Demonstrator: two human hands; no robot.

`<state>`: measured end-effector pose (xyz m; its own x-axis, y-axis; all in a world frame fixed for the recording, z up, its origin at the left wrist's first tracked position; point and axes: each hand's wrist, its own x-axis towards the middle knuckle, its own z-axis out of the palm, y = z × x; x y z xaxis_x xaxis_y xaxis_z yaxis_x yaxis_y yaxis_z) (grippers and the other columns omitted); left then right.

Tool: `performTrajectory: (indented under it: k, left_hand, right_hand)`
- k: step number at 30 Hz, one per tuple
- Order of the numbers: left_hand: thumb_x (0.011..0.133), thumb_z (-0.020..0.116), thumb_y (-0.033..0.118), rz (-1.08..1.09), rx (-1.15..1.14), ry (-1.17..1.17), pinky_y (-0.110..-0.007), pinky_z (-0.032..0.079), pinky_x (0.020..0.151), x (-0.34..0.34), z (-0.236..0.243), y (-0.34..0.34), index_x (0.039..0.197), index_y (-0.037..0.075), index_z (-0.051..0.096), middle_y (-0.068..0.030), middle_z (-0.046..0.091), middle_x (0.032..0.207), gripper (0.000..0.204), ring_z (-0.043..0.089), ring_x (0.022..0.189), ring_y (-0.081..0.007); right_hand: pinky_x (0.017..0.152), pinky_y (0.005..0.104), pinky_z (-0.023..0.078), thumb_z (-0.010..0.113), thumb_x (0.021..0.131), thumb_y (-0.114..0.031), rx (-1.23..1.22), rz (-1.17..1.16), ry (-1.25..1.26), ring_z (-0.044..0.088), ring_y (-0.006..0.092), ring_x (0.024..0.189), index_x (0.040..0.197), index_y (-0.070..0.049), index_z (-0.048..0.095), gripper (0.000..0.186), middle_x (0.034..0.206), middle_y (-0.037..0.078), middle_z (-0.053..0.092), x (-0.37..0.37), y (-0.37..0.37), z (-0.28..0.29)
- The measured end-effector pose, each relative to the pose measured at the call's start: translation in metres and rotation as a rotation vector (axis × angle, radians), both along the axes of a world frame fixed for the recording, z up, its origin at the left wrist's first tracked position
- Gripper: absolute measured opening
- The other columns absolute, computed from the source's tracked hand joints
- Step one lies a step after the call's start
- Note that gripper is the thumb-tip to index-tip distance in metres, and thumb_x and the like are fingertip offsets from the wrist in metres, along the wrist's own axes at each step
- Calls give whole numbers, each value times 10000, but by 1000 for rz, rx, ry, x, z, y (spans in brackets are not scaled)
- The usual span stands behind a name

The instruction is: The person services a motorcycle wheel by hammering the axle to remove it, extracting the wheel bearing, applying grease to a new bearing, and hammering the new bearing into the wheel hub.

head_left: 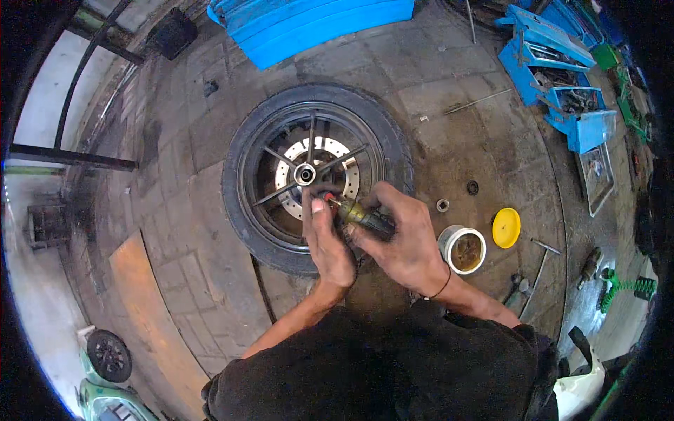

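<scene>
My right hand (pixel 407 238) is closed around a screwdriver-like tool (pixel 364 219) with a see-through yellow-green handle and a dark end. The tool's thin tip points left, toward the fingers of my left hand (pixel 328 242). Those fingers are pinched on a small dark piece with red on it (pixel 328 197); its kind is too small to tell. Both hands are above the near right part of a motorcycle wheel (pixel 246 217) lying flat on the floor. Its black tyre, spokes, drilled brake disc (pixel 325 145) and central hub (pixel 305 175) show; my hands hide part of the rim.
Right of my hands stand an open tub (pixel 483 250) of brown grease and its yellow lid (pixel 506 228). A nut (pixel 442 205), a dark ring (pixel 472 187) and a T-handle wrench (pixel 535 275) lie nearby. Blue toolboxes (pixel 323 28) stand farther off. A board (pixel 151 302) lies left.
</scene>
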<state>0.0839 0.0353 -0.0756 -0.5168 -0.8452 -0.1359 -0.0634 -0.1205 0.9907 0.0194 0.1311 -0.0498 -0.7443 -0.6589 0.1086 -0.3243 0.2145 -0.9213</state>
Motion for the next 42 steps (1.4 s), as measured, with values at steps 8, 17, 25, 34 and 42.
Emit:
performTrajectory:
  k: [8,17,25,34,42]
  left_hand:
    - [1073,339,382,-180,142,21,-360,423,933,12,-12,-12,1176,7,563,-76,591,1086,448,533,1007,-196]
    - [1063,401,389,-183,770,387,-358,440,942,5,7,-8,1220,31,568,-73,615,1124,425,565,1028,-169]
    - [987,588,367,-491,278,106,-296,432,890,19,-5,-14,1246,32,527,-27,570,1081,428,521,962,-124]
    - [1004,567,315,-560,351,148,-305,403,965,19,-6,-9,1279,33,492,-39,563,1144,401,509,1065,-144]
    - [956,598,256,-581,480,-30,-300,406,979,18,-29,-12,1302,-9,500,-67,595,1173,446,549,1058,-167]
  right_hand:
    - [664,465,511,736,744,-15,-91,-47,187,620,434,784,1041,1,545,354,936,213,594,10,-6,-18]
    - [644,452,525,776,718,-68,-47,-100,209,645,410,803,1020,-39,571,366,917,173,608,0,-3,-22]
    - [738,389,511,779,720,-123,-27,3,142,637,346,822,992,-19,583,351,899,155,616,-15,21,-14]
    - [760,401,511,783,713,-164,18,59,175,635,356,850,1006,-17,583,383,922,156,617,-28,44,-27]
    - [797,375,500,812,736,-184,66,18,144,647,311,905,1121,10,602,480,1019,168,645,-25,76,-49]
